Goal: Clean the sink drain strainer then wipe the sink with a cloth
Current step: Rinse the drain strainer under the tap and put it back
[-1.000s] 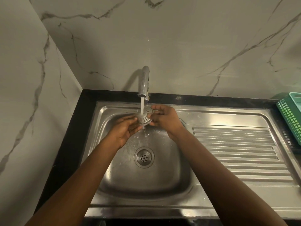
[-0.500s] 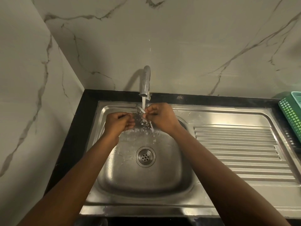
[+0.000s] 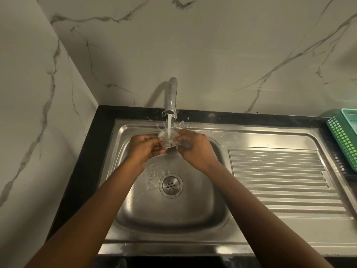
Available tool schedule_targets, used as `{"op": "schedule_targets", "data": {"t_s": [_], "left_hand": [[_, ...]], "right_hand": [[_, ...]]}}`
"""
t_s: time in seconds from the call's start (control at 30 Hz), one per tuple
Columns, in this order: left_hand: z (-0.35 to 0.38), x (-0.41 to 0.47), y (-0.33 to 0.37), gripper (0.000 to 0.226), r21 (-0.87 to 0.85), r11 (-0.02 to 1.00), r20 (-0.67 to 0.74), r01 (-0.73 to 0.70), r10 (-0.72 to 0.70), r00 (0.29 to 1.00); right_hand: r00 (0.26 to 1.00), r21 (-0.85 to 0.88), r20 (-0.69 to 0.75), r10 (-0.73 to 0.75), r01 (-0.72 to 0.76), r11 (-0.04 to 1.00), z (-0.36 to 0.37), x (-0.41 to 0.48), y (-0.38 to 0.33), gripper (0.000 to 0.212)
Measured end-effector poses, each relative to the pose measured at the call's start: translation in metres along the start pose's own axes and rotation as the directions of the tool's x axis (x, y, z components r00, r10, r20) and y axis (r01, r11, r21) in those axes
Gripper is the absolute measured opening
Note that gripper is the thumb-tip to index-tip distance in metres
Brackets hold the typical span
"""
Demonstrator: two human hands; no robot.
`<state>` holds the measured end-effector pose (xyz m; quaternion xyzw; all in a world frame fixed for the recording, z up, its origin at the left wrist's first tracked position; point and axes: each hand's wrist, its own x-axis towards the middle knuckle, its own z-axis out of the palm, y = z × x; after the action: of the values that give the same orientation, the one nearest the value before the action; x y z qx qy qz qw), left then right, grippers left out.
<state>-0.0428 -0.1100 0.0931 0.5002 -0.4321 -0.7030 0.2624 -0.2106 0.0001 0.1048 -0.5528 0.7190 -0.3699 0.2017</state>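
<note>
Marble-veined wall panels meet in a corner behind a steel sink set in a black counter. Taking the tap as the landmark: it stands at the back rim of the basin with water running straight down from its spout.

Just below and left of the tap, the left hand is curled, its fingertips pinching the left edge of the drain strainer. The strainer sits directly under the spout, held up above the basin floor — the stream lands on its middle and droplets spray off around it. Just below and right of the tap, the right hand is likewise partly closed, fingertips gripping the strainer's right edge.

Well below the tap, between the two forearms, the drain opening lies at the bottom of the wet basin. Right of the tap stretches the ribbed draining board, and far to the right — at the frame's edge — sits a green plastic basket on the counter.
</note>
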Motion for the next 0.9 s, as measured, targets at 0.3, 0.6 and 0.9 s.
{"op": "schedule_targets", "data": {"t_s": [0.3, 0.6, 0.9], "left_hand": [[0.006, 0.001, -0.008, 0.009, -0.014, 0.999, 0.061, 0.038, -0.037, 0.997], [-0.016, -0.005, -0.005, 0.016, 0.071, 0.994, 0.014, -0.082, 0.081, 0.997], [-0.041, -0.019, -0.013, 0.016, 0.220, 0.957, -0.037, -0.188, 0.200, 0.979]], "right_hand": [[0.975, 0.231, -0.029, 0.218, -0.206, 0.951, -0.005, 0.004, -0.002, 0.027], [0.924, 0.166, 0.020, 0.383, -0.381, 0.910, 0.012, 0.020, 0.000, 0.017], [0.908, 0.171, 0.134, 0.398, -0.417, 0.893, 0.024, 0.024, -0.004, 0.008]]}}
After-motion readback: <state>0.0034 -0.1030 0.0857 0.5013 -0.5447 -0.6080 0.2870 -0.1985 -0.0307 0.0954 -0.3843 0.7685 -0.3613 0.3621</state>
